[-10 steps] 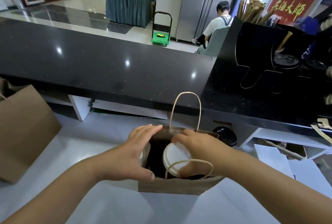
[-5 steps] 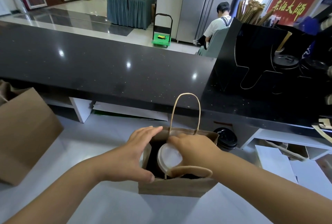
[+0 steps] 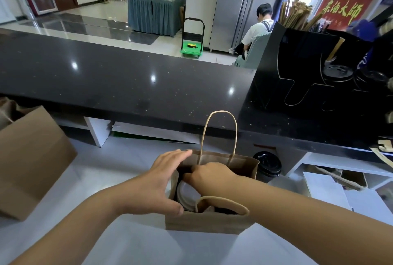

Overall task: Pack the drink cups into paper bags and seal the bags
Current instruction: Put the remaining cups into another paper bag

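Note:
A brown paper bag (image 3: 209, 223) with twisted paper handles stands open on the white worktop in front of me. Inside it sits a drink cup with a white lid (image 3: 187, 195), low in the bag's left part. My right hand (image 3: 209, 176) reaches down into the bag's mouth, fingers curled over the cup's lid. My left hand (image 3: 157, 184) grips the bag's left wall, thumb on the near side and fingers along the far rim, holding the mouth apart. A second cup with a black lid (image 3: 266, 165) stands just right of the bag.
Another brown paper bag (image 3: 29, 158) lies at the left edge. A black raised counter (image 3: 127, 86) runs across behind the bag. A black organiser (image 3: 319, 69) with lids and wooden stirrers sits on its right end. White papers (image 3: 331, 192) lie at right.
My right hand has pushed the white-lidded cup deeper and further left into the bag; more of the lid is now covered by the hand. My left hand stays on the bag's left wall.

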Demonstrator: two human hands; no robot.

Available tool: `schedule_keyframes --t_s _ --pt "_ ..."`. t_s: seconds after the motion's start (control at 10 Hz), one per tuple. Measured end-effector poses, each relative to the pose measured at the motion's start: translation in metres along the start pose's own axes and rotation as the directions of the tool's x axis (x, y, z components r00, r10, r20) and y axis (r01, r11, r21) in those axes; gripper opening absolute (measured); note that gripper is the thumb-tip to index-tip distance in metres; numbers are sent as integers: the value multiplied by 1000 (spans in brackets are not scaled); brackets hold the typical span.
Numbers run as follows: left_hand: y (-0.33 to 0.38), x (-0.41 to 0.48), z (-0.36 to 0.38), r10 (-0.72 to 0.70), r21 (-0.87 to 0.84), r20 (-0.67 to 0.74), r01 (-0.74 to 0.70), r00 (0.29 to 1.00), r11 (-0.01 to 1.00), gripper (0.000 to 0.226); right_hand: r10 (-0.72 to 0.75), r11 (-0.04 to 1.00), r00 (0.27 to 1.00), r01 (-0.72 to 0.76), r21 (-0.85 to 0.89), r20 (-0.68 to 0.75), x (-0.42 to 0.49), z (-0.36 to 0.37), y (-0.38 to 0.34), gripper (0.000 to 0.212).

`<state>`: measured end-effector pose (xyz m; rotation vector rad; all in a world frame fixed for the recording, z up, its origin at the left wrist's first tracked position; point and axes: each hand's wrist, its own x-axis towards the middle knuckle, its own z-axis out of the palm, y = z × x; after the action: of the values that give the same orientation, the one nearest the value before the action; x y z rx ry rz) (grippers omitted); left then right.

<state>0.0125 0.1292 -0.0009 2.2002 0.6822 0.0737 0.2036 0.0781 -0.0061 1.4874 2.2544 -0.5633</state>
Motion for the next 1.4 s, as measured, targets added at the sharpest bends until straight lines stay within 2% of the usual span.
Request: schedule_keyframes --t_s 0.1,0.2,0.3,0.4,0.5,0.6,0.7,0.8,0.9,1.0,1.1,1.2,1.3,1.4 --pt "2 0 -1 -5 -6 3 5 1000 1000 108 476 842 869 -495 -216 -137 -6 6 -7 27" --pt "2 -2 -2 -3 -3 2 3 1000 1000 108 91 915 992 -119 -385 -90 6 -7 -27 30" --pt "1 -4 -2 -3 2 -6 3 1000 1000 107 77 949 974 -136 -284 -211 9 6 -16 36" --pt "0 -4 -1 0 11 -7 0 1000 1000 106 82 980 980 -112 -165 -179 0 -1 -19 46" --pt "1 -3 -1 -6 15 -9 6 1000 1000 106 98 994 960 -106 -18 -262 -19 -12 -16 51" --pt "3 -1 -2 -9 -5 -10 9 1000 1000 104 133 988 846 -74 133 -516 -51 -32 -10 30" --pt "4 0 -2 -4 -14 9 4 1000 1000 102 377 910 591 -94 403 -714 -83 -40 15 25" --pt "7 1 -3 -11 -15 27 12 1000 1000 101 567 817 374 -146 557 -734 -99 -27 53 18" --pt "9 1 -5 -18 -14 36 19 999 1000 100 666 746 404 -366 556 -627 -100 3 88 17" --pt "11 1 -8 -30 -24 34 30 999 999 97 730 683 522 -590 431 -441 -92 33 111 28" --pt "13 2 -10 -45 -20 -14 45 999 999 92 781 625 549 -671 400 -300 -81 53 125 61" --pt "18 4 -10 -53 27 -101 56 994 998 78 795 605 563 -707 366 -227 -71 66 136 81" --pt "21 4 -8 -2 23 -199 7 980 1000 56 791 602 580 -678 422 -195 -66 72 142 87" --pt "30 3 -3 122 91 -301 -99 946 991 36 830 547 513 -674 497 -218 -65 74 142 89"
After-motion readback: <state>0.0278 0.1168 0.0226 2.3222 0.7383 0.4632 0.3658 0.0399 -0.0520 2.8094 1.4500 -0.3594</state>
